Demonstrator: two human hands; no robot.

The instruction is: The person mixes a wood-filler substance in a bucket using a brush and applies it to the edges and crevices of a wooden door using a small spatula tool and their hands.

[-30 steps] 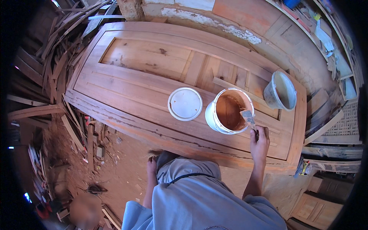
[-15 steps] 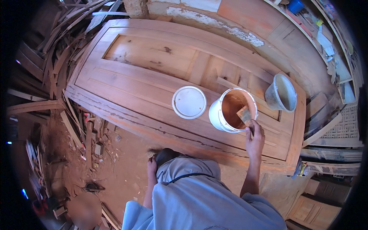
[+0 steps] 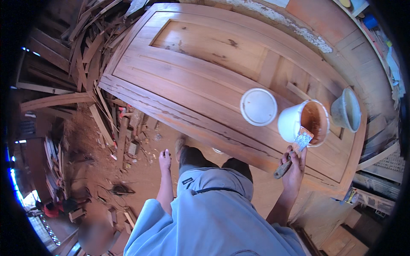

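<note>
My right hand (image 3: 293, 168) grips a paintbrush (image 3: 303, 137) with a wide, speckled metal band and a dark rounded handle. The brush head is at the near rim of a white bucket (image 3: 290, 123), whose inside is coated reddish brown; the bristle tips are hard to make out. Left of the bucket lies a round white lid (image 3: 258, 107). Both rest on a large panelled wooden door (image 3: 192, 81) laid flat. Away from the door, my left hand (image 3: 165, 160) hangs over the floor beside my leg, its fingers curled and nothing visible in them.
A grey bucket (image 3: 347, 110) stands at the door's right end. Scrap wood (image 3: 87, 55) is piled at the left, with offcuts (image 3: 121, 141) strewn over the earth floor. A wall (image 3: 324, 21) runs behind the door, and shelving (image 3: 384, 47) stands at the far right.
My right hand has drawn the paintbrush back from inside the bucket to its near rim, so the handle now shows. The view has shifted, moving the door and buckets right in the picture.
</note>
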